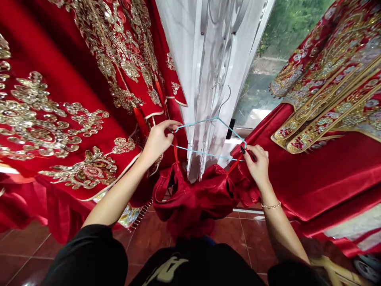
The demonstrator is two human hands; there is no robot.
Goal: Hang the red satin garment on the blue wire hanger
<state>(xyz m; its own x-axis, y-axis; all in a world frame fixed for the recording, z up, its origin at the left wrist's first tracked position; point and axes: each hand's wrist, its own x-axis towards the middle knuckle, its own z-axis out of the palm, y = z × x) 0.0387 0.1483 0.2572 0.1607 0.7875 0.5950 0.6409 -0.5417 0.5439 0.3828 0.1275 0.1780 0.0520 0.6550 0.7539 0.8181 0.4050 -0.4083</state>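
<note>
Two bare hands hold one light-blue wire hanger up in front of a white curtain, its single hook pointing up. The left hand is closed in a pinch on the hanger's left tip, and the right hand is closed on its right corner. Below the hanger hangs one red satin garment, bunched in folds, with two narrow straps rising from it, one toward each hand. Two red robes with gold embroidery lie to either side: one at left, just beside the left forearm, and one at right, near the right hand. One thin bracelet circles the right wrist. A black top fills the bottom of the view, above a red tile floor. One window shows greenery at upper right.
</note>
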